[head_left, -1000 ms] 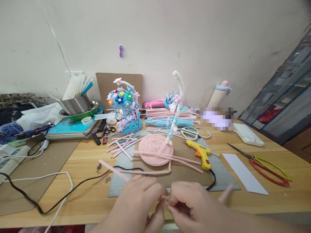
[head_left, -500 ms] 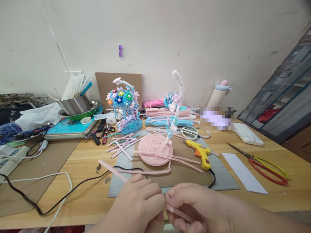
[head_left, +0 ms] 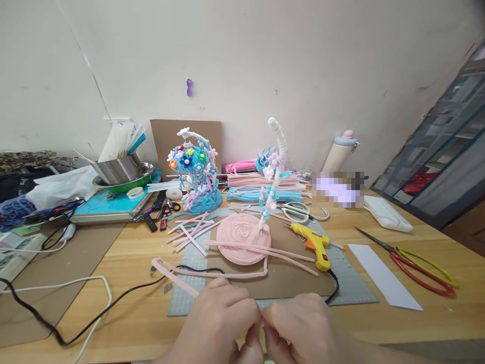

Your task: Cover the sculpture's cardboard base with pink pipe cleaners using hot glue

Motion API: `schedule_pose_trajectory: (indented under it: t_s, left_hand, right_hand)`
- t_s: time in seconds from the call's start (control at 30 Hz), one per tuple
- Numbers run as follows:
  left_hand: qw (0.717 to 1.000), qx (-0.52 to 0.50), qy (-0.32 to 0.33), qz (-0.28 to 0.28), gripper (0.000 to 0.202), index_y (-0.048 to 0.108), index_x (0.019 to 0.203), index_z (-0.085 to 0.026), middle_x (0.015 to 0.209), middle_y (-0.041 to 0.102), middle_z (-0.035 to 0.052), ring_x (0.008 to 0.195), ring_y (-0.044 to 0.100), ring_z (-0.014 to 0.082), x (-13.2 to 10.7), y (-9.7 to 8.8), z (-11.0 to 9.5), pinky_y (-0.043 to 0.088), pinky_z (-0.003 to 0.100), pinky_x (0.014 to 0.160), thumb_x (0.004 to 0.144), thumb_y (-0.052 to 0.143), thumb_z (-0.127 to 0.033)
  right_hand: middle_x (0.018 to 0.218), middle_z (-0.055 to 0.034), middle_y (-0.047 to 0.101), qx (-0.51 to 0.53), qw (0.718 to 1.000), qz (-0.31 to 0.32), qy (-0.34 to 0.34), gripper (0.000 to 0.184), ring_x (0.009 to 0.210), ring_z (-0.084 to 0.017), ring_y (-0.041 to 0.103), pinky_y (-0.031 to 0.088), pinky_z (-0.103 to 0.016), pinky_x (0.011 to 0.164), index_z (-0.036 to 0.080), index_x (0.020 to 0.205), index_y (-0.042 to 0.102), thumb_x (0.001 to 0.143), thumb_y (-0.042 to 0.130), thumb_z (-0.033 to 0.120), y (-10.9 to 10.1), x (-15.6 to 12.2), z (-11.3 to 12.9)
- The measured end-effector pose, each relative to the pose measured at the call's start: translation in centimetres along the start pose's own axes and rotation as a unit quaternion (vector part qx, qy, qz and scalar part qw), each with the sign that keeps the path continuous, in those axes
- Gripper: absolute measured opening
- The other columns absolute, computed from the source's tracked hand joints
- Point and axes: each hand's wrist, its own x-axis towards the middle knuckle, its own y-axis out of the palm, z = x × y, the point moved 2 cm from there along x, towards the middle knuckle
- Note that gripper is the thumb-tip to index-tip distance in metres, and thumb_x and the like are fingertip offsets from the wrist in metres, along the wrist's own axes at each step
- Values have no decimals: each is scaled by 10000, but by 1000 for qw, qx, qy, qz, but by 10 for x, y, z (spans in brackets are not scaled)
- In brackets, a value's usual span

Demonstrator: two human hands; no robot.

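Note:
My left hand (head_left: 217, 326) and my right hand (head_left: 301, 331) meet at the table's near edge, fingertips pinched together. A pale pink pipe cleaner (head_left: 176, 275) runs from under my left fingers out to the left, then bends back toward the pink coiled disc (head_left: 243, 237). Both hands are closed on that pink strand where they touch. A white curved stem with small pink and blue flowers (head_left: 273, 172) rises from the disc's right side.
A yellow glue gun (head_left: 316, 243) lies right of the disc, its black cord (head_left: 113, 298) crossing the table. Red-handled scissors (head_left: 415, 263) and a white paper strip (head_left: 382, 275) lie at right. Loose pink pipe cleaners (head_left: 191, 230), a blue flower model (head_left: 197, 177) and stacked pipe cleaners (head_left: 261, 184) sit behind.
The pink strand's end that stuck out right of my right hand is no longer seen. Both hands have drawn closer together and lower; the view shifted slightly down.

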Motion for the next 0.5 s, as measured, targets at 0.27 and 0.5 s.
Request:
schedule_pose_trajectory:
  t_s: [0.27,0.5]
  left_hand:
    - [996,65,61,-21,241,450,681,-218,577,527,-62,532,453,110,0,-1,0,295,286,566,715,444,20]
    - [994,75,69,-26,259,408,650,-219,556,511,-62,514,423,112,1,1,-2,297,293,554,716,427,30]
  right_hand:
    - [492,104,327,370,890,91,249,168,456,-90,267,192,-226,440,235,679,475,774,559,345,-4,7,4]
    - [459,139,379,561,759,95,316,258,407,-57,205,129,-211,430,242,752,488,639,696,344,3,9,5]
